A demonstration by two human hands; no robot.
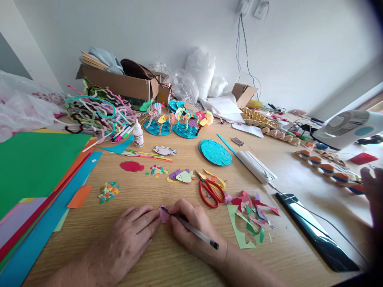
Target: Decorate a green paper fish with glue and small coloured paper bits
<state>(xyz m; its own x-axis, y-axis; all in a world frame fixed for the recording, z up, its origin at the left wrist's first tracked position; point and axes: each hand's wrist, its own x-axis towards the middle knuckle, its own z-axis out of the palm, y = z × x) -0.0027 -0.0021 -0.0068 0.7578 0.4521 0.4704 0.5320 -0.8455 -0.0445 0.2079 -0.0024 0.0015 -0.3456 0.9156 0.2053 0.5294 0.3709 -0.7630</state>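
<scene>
My right hand [191, 223] is closed around a black-capped pen [197, 233], its tip touching a small pink paper cutout [163, 214]. My left hand [128, 235] lies flat on the wooden table, fingertips resting on the cutout's left edge. Part of the cutout is covered by my fingers. Just beyond are a purple paper fish [172, 176] and a pale green paper fish [184, 176], overlapping. Red-handled scissors [211, 193] lie open to the right of them. Further left are a red paper fish [132, 166] and a pile of round paper dots [158, 171].
Coloured paper sheets [38, 163] stack at the left, beside paper bits [109, 192]. Paper scraps [254, 211] and a dark shiny slab [317, 233] lie right. A glue bottle [138, 134], blue discs [215, 152] and pipe cleaners [95, 107] sit farther back. Another hand [372, 191] shows at the right edge.
</scene>
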